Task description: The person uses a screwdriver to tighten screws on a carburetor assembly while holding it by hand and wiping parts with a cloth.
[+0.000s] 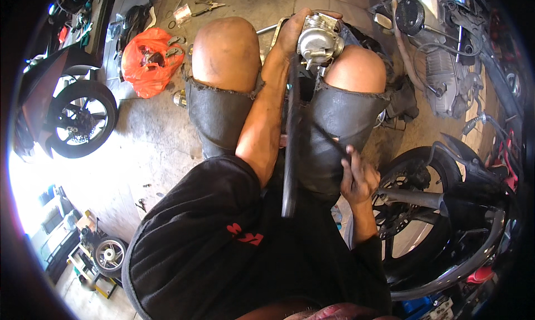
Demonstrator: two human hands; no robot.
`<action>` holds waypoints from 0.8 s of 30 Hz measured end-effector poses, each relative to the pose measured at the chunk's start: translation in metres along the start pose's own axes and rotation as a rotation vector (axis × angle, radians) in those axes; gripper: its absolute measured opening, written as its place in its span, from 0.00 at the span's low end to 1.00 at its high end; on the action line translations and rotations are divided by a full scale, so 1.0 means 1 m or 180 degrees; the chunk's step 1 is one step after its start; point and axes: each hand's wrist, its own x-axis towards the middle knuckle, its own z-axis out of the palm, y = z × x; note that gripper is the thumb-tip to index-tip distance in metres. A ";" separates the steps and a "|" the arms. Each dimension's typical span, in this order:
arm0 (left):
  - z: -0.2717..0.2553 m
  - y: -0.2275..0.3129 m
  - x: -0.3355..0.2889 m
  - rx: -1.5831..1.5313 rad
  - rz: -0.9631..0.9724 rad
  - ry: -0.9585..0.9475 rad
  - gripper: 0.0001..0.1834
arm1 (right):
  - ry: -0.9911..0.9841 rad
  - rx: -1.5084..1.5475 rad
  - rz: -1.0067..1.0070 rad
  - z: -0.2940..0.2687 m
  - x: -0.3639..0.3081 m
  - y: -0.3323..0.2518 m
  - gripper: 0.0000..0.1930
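My left hand (pixel 291 35) reaches between my knees, closed around a silver metal carburetor (pixel 319 40) with a round ribbed cover, held up beside my right knee. A long black hose (pixel 290 153) runs from just below that hand toward my shirt. Whether it joins the carburetor is hidden. My right hand (pixel 359 178) is near my right thigh, its fingers curled around the end of a thin dark rod (pixel 331 140), blurred, slanting up toward the hose.
An orange plastic bag (pixel 146 69) with dark parts lies left of my knees. Pliers (pixel 208 7) rest on the floor ahead. Motorcycle wheels stand at left (pixel 82 119) and right (pixel 415 208). At the far right are engine parts (pixel 446 77).
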 end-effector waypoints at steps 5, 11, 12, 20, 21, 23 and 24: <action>0.008 0.007 -0.007 0.0060 0.0013 0.0191 0.36 | 0.0039 0.0086 -0.0207 -0.005 0.001 -0.001 0.18; 0.000 0.004 -0.003 -0.0024 0.0039 0.0087 0.34 | 0.0232 0.0069 0.0021 0.009 0.005 0.003 0.20; -0.003 0.004 -0.003 -0.0051 -0.0006 0.0069 0.33 | 0.0323 0.0091 -0.0056 0.009 0.005 0.003 0.20; 0.009 0.009 -0.010 -0.0170 0.0006 0.0206 0.31 | -0.0175 -0.0146 0.0173 0.000 0.005 -0.001 0.17; 0.012 0.011 -0.010 -0.0165 -0.0080 0.0251 0.31 | -0.0061 -0.0078 -0.0014 -0.002 0.003 -0.001 0.17; 0.018 0.017 -0.011 -0.0150 -0.0260 0.0345 0.32 | 0.0166 0.0069 -0.0383 -0.003 0.000 -0.001 0.17; 0.016 0.016 -0.012 -0.0144 -0.0189 0.0266 0.32 | 0.0093 0.0036 -0.0279 -0.002 0.000 -0.001 0.17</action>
